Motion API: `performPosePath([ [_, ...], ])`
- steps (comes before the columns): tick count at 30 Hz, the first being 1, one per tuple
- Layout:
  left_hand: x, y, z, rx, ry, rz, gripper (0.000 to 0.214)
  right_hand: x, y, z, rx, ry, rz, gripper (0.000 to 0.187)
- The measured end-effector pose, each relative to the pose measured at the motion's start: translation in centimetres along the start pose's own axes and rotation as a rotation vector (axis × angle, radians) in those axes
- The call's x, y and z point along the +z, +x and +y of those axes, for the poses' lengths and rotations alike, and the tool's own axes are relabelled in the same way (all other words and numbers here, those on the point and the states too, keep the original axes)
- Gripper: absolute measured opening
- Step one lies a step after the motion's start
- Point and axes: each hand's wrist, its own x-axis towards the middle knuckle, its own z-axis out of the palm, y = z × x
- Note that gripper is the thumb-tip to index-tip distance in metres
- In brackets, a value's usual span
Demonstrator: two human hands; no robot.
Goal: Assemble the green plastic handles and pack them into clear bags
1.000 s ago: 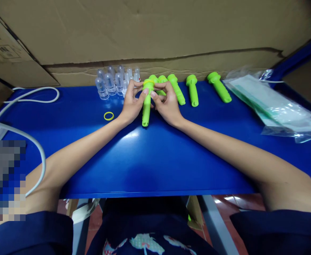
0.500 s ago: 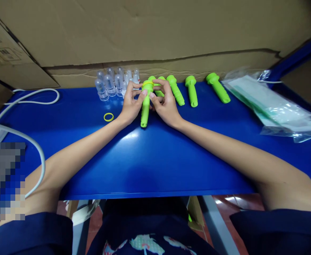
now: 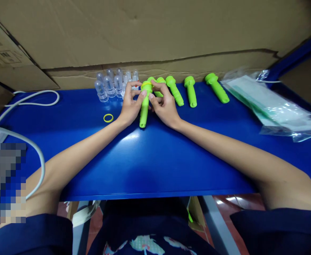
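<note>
Between my two hands is a bright green torch-shaped plastic body [image 3: 144, 110], its wide head away from me and its handle pointing toward me. A yellow ring [image 3: 146, 84] sits around that head. My left hand [image 3: 131, 106] grips the body from the left, thumb on its neck and forefinger at the ring. From the right, my right hand [image 3: 166, 106] holds it the same way, its thumb by the neck and its forefinger at the ring. A second yellow ring [image 3: 108, 118] lies flat on the blue table [image 3: 155, 159], left of my left hand.
Several clear plastic domed tubes [image 3: 109, 86] stand behind my left hand. More green torch-shaped bodies [image 3: 190, 92] lie at the back, to the right. A clear plastic bag [image 3: 275, 106] lies far right, a white cable [image 3: 41, 97] far left. Cardboard [image 3: 155, 35] walls the back.
Both hands keep hold of the green body with almost no movement. The view has shifted very slightly.
</note>
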Motion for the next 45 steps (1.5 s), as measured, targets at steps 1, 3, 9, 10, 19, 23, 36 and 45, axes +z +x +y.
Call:
performPosePath([
  [1,0.0,0.0,0.1,0.004,-0.001,0.002,0.066,0.0,0.0,-0.1,-0.001,-0.001,0.003,0.069],
  [3,0.1,-0.1,0.2,0.013,-0.002,0.005,0.066,0.0,-0.1,-0.2,0.004,-0.008,0.008,0.068],
  [9,0.1,-0.1,0.4,0.029,0.017,0.018,0.065,0.0,-0.3,-0.5,0.004,-0.017,0.008,0.065],
  [10,0.1,-0.1,0.3,0.033,0.022,0.019,0.064,0.0,-0.3,-0.4,0.003,-0.017,0.006,0.066],
  [19,-0.2,0.6,-1.0,0.176,0.085,0.017,0.057,-0.1,-0.2,0.5,-0.054,-0.111,-0.068,0.067],
  [23,-0.3,0.8,-1.6,0.21,0.133,0.032,0.057,-0.2,-0.2,0.1,-0.066,-0.117,-0.041,0.059],
  [36,0.2,0.2,-0.3,0.186,0.098,0.088,0.056,-0.2,-0.3,0.9,-0.129,-0.125,-0.088,0.06],
  [45,0.7,-0.4,0.6,0.064,-0.001,0.023,0.06,-0.1,0.1,1.7,-0.132,-0.075,-0.031,0.048],
])
